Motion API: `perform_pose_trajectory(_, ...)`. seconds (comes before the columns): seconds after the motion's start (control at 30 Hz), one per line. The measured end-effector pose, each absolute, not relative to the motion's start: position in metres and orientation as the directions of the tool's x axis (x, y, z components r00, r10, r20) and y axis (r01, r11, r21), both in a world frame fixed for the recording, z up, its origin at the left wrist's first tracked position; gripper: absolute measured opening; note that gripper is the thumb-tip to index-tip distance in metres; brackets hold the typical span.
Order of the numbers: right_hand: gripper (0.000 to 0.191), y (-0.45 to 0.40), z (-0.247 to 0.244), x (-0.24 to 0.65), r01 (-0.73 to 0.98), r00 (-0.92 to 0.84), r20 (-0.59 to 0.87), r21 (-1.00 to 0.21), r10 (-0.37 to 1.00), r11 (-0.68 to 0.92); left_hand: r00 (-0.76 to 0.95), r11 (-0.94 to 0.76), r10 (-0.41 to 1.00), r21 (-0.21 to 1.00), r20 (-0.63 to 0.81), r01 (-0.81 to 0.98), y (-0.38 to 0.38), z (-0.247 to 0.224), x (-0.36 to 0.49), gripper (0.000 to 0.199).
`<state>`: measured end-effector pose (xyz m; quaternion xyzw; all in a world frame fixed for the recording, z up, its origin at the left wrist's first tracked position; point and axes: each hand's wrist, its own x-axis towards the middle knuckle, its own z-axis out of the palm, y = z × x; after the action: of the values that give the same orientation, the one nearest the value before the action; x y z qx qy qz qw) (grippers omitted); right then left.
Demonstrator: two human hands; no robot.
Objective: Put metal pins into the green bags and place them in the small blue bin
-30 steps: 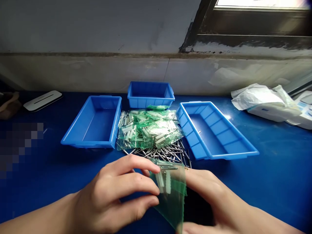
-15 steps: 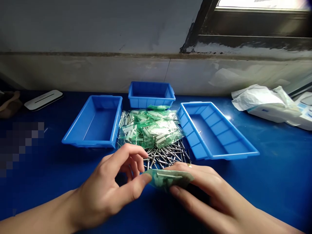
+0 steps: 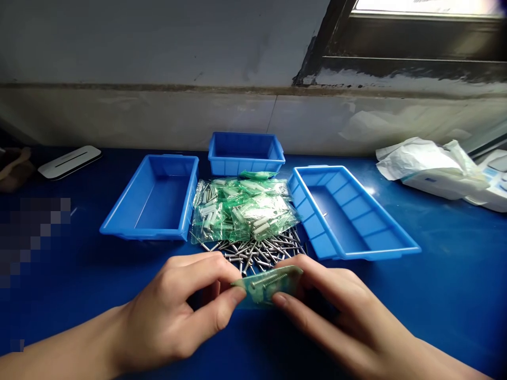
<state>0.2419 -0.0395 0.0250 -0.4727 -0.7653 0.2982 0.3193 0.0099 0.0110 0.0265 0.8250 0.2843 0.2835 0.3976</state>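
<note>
Between my hands, low and close to me, is a small green see-through plastic bag (image 3: 259, 290) with screws showing inside. My left hand (image 3: 190, 306) pinches its left edge between thumb and forefinger. On the other side my right hand (image 3: 336, 306) grips the bag, thumb in front and fingers behind. Just beyond lies a heap of loose metal screws (image 3: 273, 248). Behind and partly over the screws sit several filled green bags (image 3: 245, 203), with white plugs and screws visible in them.
Three blue bins surround the pile: a left bin (image 3: 146, 232), a back bin (image 3: 245, 166) and a right bin (image 3: 356, 211) with a small piece inside. A white flat device (image 3: 71, 161) lies far left. White crumpled plastic (image 3: 423, 158) covers a white object at right.
My left forefinger has closed down onto the bag's edge beside the thumb. The bag has tilted, its right end higher, and the screws inside show more clearly.
</note>
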Motion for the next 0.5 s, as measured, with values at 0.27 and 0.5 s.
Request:
perform_pose_trajectory(0.27,0.012,-0.0375,0.0291,0.2423,0.496,-0.382,0.229,-0.767,0.896,0.407,0.681,-0.508,0.700,0.820,0.215,0.263,0.0084,0.0239,0.0068,0.014)
perform_pose_trajectory(0.5,0.013,-0.0433,0.0311,0.2412,0.546,-0.416,0.173,-0.738,0.893,0.397,0.631,-0.643,0.666,0.734,0.397,0.217,0.0091,0.0251,0.0074,0.013)
